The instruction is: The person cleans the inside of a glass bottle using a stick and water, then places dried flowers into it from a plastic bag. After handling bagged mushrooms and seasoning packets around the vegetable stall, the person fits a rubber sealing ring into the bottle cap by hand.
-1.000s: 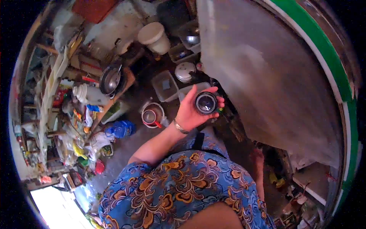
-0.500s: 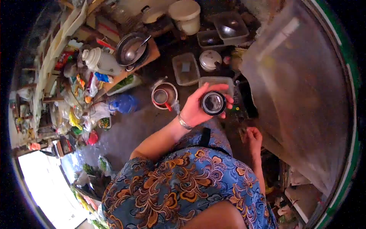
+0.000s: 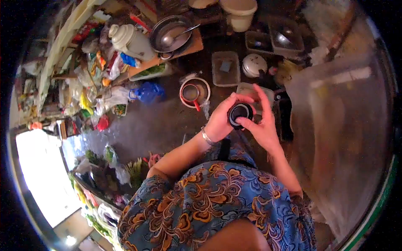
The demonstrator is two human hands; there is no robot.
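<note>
In front of my body, my left hand (image 3: 221,119) is wrapped round a round, black-rimmed container (image 3: 231,118) seen from above. A round dark lid (image 3: 241,112) with a grey ring covers its mouth; I cannot tell whether it is seated. From the right, my right hand (image 3: 264,127) reaches over it, thumb pressed on the top and index finger stretched out past the rim. The container's sides are mostly hidden by my fingers. A metal-banded watch or bracelet (image 3: 206,137) is on my left wrist.
Beyond my hands stand a bowl with a red-handled pot (image 3: 190,93), clear plastic tubs (image 3: 226,69) and a white lidded pot (image 3: 254,65). At left are a blue plastic jug (image 3: 148,92), a wide pan (image 3: 171,35) and a thermos flask (image 3: 132,42). A translucent sheet (image 3: 339,138) hangs at right.
My right hand has come up from the lower right onto the container. Its mouth, open and shiny before, is now covered by the dark lid. The view has shifted, too.
</note>
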